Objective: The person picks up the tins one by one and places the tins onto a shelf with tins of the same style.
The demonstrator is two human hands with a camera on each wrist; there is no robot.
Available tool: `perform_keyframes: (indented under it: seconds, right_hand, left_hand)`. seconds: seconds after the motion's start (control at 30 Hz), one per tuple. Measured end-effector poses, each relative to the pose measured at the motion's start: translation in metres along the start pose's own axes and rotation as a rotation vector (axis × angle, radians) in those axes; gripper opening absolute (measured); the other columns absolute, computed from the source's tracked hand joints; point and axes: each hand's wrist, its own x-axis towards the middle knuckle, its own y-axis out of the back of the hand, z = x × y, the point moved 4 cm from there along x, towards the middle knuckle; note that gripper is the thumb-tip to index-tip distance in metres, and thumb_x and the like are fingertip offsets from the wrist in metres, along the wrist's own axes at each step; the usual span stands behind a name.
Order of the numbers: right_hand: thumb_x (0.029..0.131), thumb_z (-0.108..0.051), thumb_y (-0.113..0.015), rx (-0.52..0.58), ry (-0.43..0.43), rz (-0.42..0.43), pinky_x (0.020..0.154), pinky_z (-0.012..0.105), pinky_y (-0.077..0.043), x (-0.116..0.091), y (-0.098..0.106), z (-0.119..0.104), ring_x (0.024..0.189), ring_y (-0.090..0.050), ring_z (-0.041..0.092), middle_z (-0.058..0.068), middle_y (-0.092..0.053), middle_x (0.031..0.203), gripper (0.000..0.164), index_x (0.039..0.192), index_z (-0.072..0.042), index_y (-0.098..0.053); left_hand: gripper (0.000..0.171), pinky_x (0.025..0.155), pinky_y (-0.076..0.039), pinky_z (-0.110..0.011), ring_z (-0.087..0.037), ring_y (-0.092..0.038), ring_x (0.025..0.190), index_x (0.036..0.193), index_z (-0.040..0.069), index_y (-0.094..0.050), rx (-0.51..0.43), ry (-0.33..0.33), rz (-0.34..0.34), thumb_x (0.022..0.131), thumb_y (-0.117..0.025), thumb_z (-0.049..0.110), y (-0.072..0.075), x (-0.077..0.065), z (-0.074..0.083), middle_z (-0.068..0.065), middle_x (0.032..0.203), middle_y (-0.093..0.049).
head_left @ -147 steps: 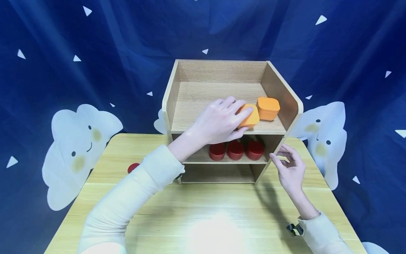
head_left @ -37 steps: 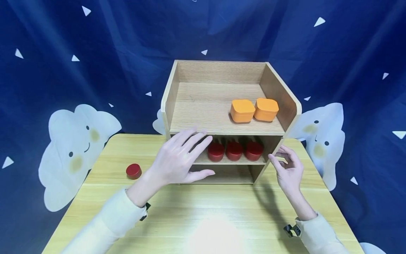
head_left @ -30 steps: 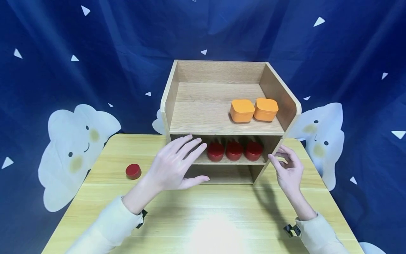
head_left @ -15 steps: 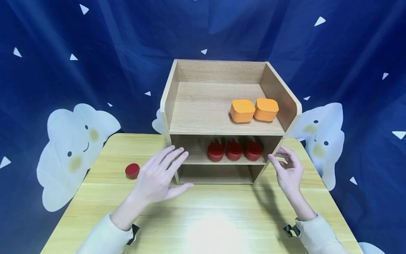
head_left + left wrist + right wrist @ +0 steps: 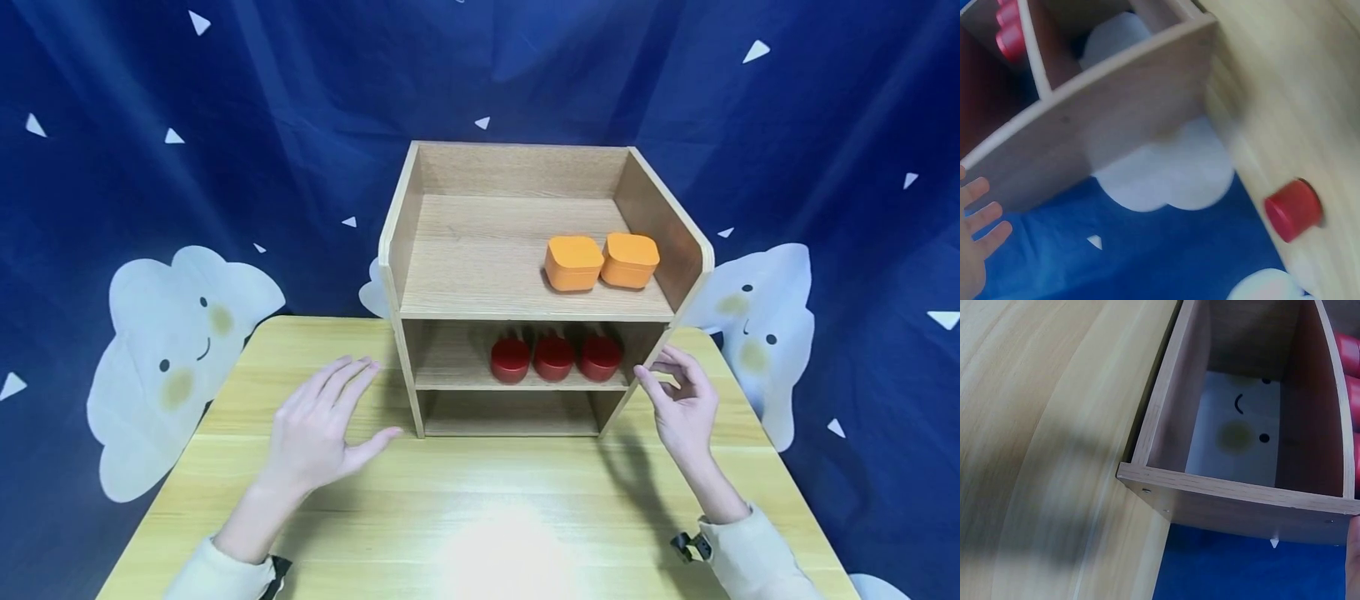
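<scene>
My left hand [image 5: 311,425], fingers spread and holding nothing, hovers over the table left of the wooden shelf [image 5: 540,316]. A red round container [image 5: 1294,209] lies on the table in the left wrist view; the hand hides it in the head view. My right hand [image 5: 684,404] holds the shelf's right side panel at its front edge, the thumb at the edge and the fingers curled along the outside. Two orange rounded boxes, a left one [image 5: 573,263] and a right one [image 5: 631,261], sit side by side on the top board. Three red round containers [image 5: 554,358] stand in the middle compartment.
The shelf stands at the back of a light wooden table [image 5: 420,517]. Behind hangs a dark blue curtain [image 5: 315,108] with white triangles and smiling clouds [image 5: 180,358]. Below the red containers is a low bottom compartment [image 5: 517,413].
My left hand has let go of the left orange box on the top board. It has since moved left and down to above the lone red container. The right hand stays put.
</scene>
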Motion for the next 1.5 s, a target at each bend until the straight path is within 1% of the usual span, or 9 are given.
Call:
perform_keyframes:
  seconds: [0.4, 0.63, 0.77, 0.8, 0.9, 1.0, 1.1, 1.27, 1.5]
  right_hand:
    - [0.080, 0.030, -0.066, 0.034, 0.005, -0.016, 0.070, 0.014, -0.059, 0.001, -0.002, 0.001, 0.090, -0.075, 0.005, -0.003, -0.077, 0.102, 0.045, 0.121, 0.011, -0.070]
    - [0.080, 0.030, -0.066, 0.031, 0.004, -0.013, 0.070, 0.013, -0.059, 0.000, -0.001, 0.000, 0.090, -0.075, 0.005, -0.002, -0.077, 0.102, 0.046, 0.121, 0.009, -0.071]
    - [0.080, 0.030, -0.066, 0.016, -0.008, -0.006, 0.070, 0.013, -0.059, 0.000, 0.000, 0.000, 0.089, -0.075, 0.004, -0.003, -0.077, 0.102, 0.045, 0.121, 0.011, -0.069]
    - [0.080, 0.030, -0.066, 0.011, -0.013, -0.004, 0.070, 0.013, -0.059, 0.000, 0.000, 0.001, 0.089, -0.075, 0.004, -0.004, -0.077, 0.102, 0.044, 0.121, 0.013, -0.068]
    - [0.080, 0.030, -0.066, -0.023, -0.022, 0.007, 0.070, 0.013, -0.059, 0.000, 0.001, 0.001, 0.089, -0.074, 0.002, -0.006, -0.076, 0.102, 0.043, 0.122, 0.016, -0.066]
    - [0.080, 0.030, -0.066, -0.035, -0.022, 0.012, 0.070, 0.013, -0.059, 0.000, 0.001, 0.002, 0.089, -0.074, 0.002, -0.006, -0.076, 0.102, 0.043, 0.122, 0.018, -0.064]
    - [0.080, 0.030, -0.067, -0.034, -0.015, 0.010, 0.070, 0.012, -0.059, 0.000, 0.001, 0.002, 0.089, -0.074, 0.003, -0.005, -0.076, 0.103, 0.043, 0.122, 0.017, -0.066]
    - [0.081, 0.029, -0.067, -0.006, 0.003, -0.003, 0.071, 0.012, -0.059, 0.000, 0.000, 0.002, 0.090, -0.074, 0.004, -0.005, -0.077, 0.105, 0.044, 0.122, 0.014, -0.068]
    - [0.080, 0.030, -0.067, -0.013, -0.006, 0.003, 0.071, 0.013, -0.059, -0.001, 0.000, 0.002, 0.090, -0.075, 0.003, -0.005, -0.077, 0.103, 0.044, 0.121, 0.015, -0.067]
  left_hand:
    - [0.083, 0.072, -0.063, -0.051, -0.038, -0.074, 0.103, 0.127, 0.005, -0.073, 0.026, 0.116, -0.085, 0.097, -0.045, 0.077, -0.003, -0.039, -0.033, -0.015, 0.118, -0.077]
    - [0.090, 0.068, -0.062, -0.049, -0.038, -0.074, 0.102, 0.130, 0.006, -0.070, 0.057, 0.212, -0.240, 0.097, -0.036, 0.082, -0.012, -0.063, -0.054, -0.016, 0.122, -0.075]
    - [0.093, 0.065, -0.061, -0.051, -0.040, -0.073, 0.104, 0.131, 0.005, -0.069, 0.054, 0.255, -0.279, 0.096, -0.034, 0.083, -0.017, -0.076, -0.066, -0.017, 0.123, -0.075]
    - [0.093, 0.066, -0.061, -0.051, -0.040, -0.072, 0.105, 0.132, 0.005, -0.069, 0.053, 0.266, -0.290, 0.096, -0.035, 0.084, -0.018, -0.079, -0.069, -0.017, 0.124, -0.075]
    - [0.084, 0.066, -0.061, -0.052, -0.041, -0.071, 0.108, 0.133, 0.005, -0.068, 0.051, 0.304, -0.327, 0.093, -0.050, 0.078, -0.020, -0.089, -0.079, -0.018, 0.126, -0.074]
    - [0.077, 0.067, -0.061, -0.053, -0.040, -0.070, 0.112, 0.135, 0.007, -0.066, 0.055, 0.357, -0.392, 0.085, -0.070, 0.064, -0.023, -0.100, -0.088, -0.017, 0.129, -0.073]
    - [0.075, 0.068, -0.061, -0.054, -0.039, -0.069, 0.115, 0.136, 0.008, -0.066, 0.065, 0.407, -0.447, 0.079, -0.079, 0.055, -0.026, -0.110, -0.095, -0.016, 0.131, -0.072]
    - [0.073, 0.066, -0.061, -0.054, -0.039, -0.068, 0.114, 0.135, 0.009, -0.065, 0.073, 0.432, -0.484, 0.080, -0.080, 0.054, -0.029, -0.121, -0.102, -0.016, 0.130, -0.072]
    - [0.075, 0.066, -0.060, -0.055, -0.040, -0.067, 0.116, 0.137, 0.007, -0.063, 0.081, 0.458, -0.530, 0.082, -0.078, 0.056, -0.037, -0.128, -0.110, -0.019, 0.132, -0.071]
